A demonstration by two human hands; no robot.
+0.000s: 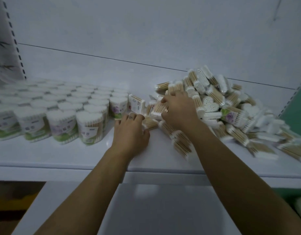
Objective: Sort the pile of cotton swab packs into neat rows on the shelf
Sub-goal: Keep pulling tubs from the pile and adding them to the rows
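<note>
The white shelf (78, 155) runs across the frame under a plain white back panel (146, 31), all in dim light. The rows (64, 106) of upright packs fill the left of the frame; the pile (222, 106) spreads over the right, its packs on their sides with sticks pointing every way.

My right hand (178, 111) sits on the pile's left edge, fingers curled down around a flat pack (154, 106) there, and I judge it gripped. My left hand (130, 131) lies knuckles up in the gap between rows and pile, fingers bent, the tips touching the lower edge of a tilted pack (135, 104) that leans against the end of the rows. Whether that hand holds anything I cannot tell.

The coming move goes leftward. The open slot is at the right end of the rows, just beside my left hand, which is the nearer one. A pack lying flat has to be turned so its sticks stand upright.

My right palm hides the packs below it. The far rows blur into each other, and the frame's right edge cuts off the pile.
</note>
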